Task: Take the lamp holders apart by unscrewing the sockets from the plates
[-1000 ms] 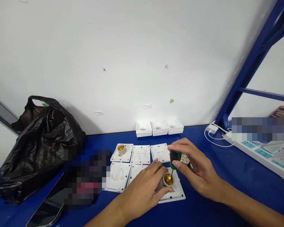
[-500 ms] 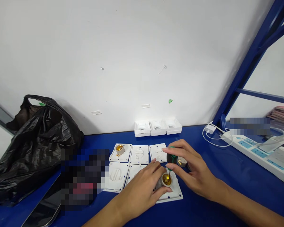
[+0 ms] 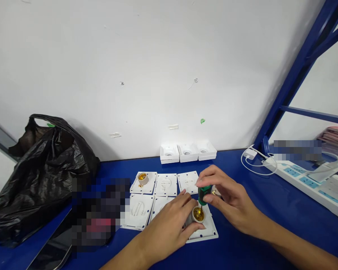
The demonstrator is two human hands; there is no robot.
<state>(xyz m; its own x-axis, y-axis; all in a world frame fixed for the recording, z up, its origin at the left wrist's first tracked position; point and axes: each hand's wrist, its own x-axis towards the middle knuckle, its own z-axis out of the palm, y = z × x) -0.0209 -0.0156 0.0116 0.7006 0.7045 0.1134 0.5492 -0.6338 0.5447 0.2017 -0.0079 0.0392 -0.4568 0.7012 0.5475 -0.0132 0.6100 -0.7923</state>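
My left hand is closed around the side of a lamp socket, a round white holder with a brass-coloured inside. The socket stands on a square white plate. In my right hand a short screwdriver with a green and black handle is gripped between thumb and fingers. Its shaft points down into the brass inside; the tip is hard to make out. Partly behind my right fingers lies another pale round piece with a brass-coloured part.
Several white plates lie left of my hands, one carrying a socket. White square boxes line the wall. A black plastic bag and a dark phone-like slab are at left, a power strip with white cables at right.
My right fingers have shifted slightly around the screwdriver handle, which now stands a little differently. My left hand keeps its hold on the socket.
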